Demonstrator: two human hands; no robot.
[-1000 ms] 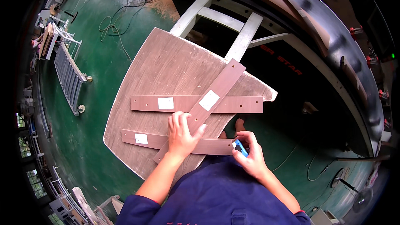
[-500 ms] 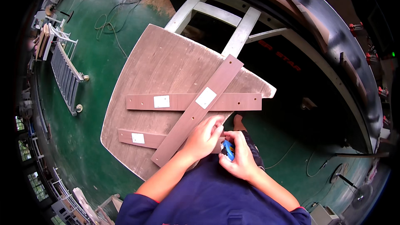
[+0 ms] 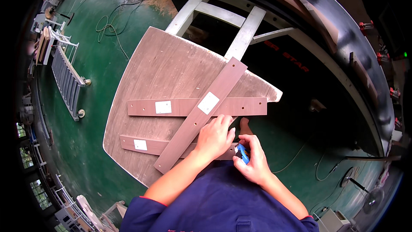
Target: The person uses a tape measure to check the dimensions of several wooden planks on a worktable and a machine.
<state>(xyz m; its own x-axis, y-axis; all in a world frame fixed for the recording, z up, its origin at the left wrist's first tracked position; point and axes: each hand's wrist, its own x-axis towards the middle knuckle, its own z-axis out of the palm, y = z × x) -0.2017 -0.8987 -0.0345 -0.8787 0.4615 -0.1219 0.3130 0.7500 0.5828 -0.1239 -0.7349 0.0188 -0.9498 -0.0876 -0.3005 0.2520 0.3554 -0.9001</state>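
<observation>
My right hand (image 3: 256, 163) is wrapped round a blue tape measure (image 3: 243, 154) beside the right end of the lower wooden strip (image 3: 156, 145). My left hand (image 3: 213, 138) lies over the strips, its thumb apart from the bent fingers. Its fingertips reach the near edge of the middle strip (image 3: 185, 108), and I see nothing held in them. A third, diagonal strip (image 3: 223, 81) lies across the other two. All three are brown-pink boards with a white label, and drilled holes show in them. They rest on a worn wooden tabletop (image 3: 163, 68) with curved edges.
A white frame (image 3: 245, 32) joins the tabletop to a large dark curved bench (image 3: 365, 51) carrying board offcuts and red clamps. On the green floor at left stands a wheeled rack (image 3: 66, 77), with a loose cable (image 3: 107, 28) beyond it. A bare foot shows below the tabletop edge.
My left hand has moved slightly away from the tape measure, fingertips now at the middle strip. My right hand, still holding the tape measure, has shifted a little to the right. The strips stay in place.
</observation>
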